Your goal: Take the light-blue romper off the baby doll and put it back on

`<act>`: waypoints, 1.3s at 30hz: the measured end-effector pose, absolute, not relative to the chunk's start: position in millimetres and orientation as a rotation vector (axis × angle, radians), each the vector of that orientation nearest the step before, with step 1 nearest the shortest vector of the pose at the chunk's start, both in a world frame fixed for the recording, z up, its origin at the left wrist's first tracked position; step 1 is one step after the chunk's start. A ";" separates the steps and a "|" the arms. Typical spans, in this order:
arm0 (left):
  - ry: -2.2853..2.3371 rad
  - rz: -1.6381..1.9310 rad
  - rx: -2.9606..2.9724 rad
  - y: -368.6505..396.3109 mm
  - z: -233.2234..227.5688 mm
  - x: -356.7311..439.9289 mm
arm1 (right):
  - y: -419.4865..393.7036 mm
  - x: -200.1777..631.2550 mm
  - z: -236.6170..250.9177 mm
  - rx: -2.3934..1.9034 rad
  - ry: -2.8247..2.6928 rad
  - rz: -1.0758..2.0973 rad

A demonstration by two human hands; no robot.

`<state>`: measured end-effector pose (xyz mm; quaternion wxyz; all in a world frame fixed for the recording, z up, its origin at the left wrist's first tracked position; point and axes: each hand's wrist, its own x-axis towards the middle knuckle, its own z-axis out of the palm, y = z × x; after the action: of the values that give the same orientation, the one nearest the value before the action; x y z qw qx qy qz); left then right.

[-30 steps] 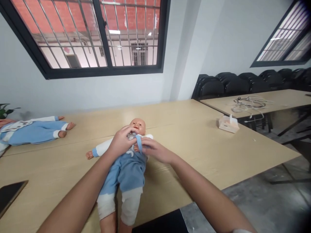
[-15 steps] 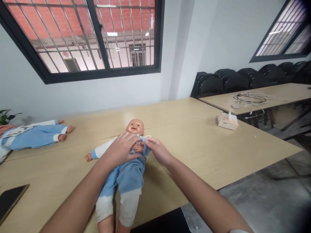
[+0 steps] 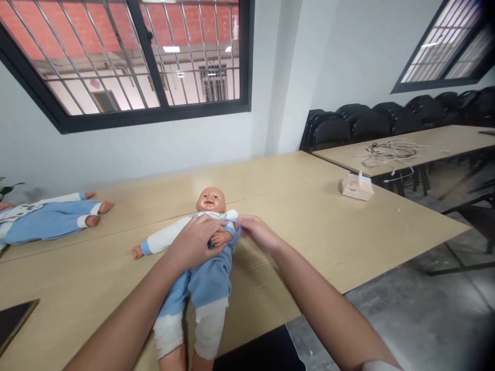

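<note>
Bare table (image 3: 301,216) right of the doll (image 3: 201,268) across frame centre, open as far as the tissue box (image 3: 358,186) at right centre. Left centre: 2nd doll (image 3: 50,219) lies on the table's far side, bare wood between the 2 dolls. Lower left edge: dark flat device (image 3: 13,324). Cables (image 3: 389,153) clutter the other table (image 3: 436,141), upper right.

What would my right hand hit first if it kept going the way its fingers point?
Probably the doll: the right hand points left at its near shoulder, fingertips already at the sleeve, though depth is hard to judge.
</note>
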<state>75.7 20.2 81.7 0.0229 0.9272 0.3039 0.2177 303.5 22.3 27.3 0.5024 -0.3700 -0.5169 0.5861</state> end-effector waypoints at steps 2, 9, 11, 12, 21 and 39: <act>0.949 0.646 2.873 18.6 80.5 77.5 | 23.3 303.6 24.6 -0.837 -1.190 1.480; 1.070 0.974 2.701 21.3 86.5 68.2 | 23.7 317.3 26.4 -0.800 -1.258 1.705; 1.052 1.030 2.619 22.5 89.6 64.0 | 25.5 320.2 25.0 -0.795 -1.286 1.717; 1.036 1.031 2.594 22.7 90.9 62.4 | 26.4 321.0 24.0 -0.788 -1.288 1.725; 1.041 1.076 2.615 24.2 93.0 57.4 | 21.0 320.5 17.2 -0.742 -1.429 1.983; 1.077 1.148 2.773 36.9 87.5 41.8 | 24.5 301.2 -3.0 -0.907 -1.910 1.599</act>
<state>41.8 36.9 87.5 -0.0234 0.8694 0.3378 0.3598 301.2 24.5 -3.0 0.2430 -0.3320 -0.6988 0.5851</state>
